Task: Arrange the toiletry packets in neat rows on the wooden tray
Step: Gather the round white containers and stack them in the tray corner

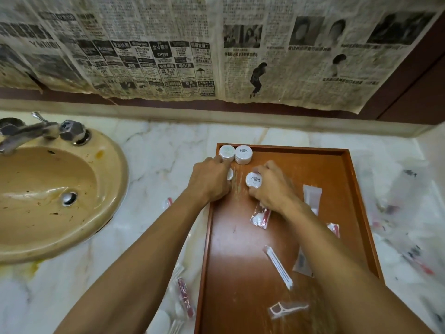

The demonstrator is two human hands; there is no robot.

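The wooden tray [320, 165] lies on the marble counter. Two stacks of round white packets [243, 154] stand side by side in its far left corner. My left hand [209, 182] covers another round packet [230, 174] just in front of them, fingertips touching the left stack. My right hand [272, 186] grips a round white packet [253, 180] beside it. Loose on the tray lie a red-and-white packet [260, 216], a clear tube packet [312, 197], a long thin packet [279, 267] and a floss pick packet [286, 309].
A beige sink [60, 189] with a metal tap [31, 132] sits at the left. More packets lie on the counter left of the tray [185, 297] and in a blurred heap at the right [409, 237]. Newspaper covers the wall behind.
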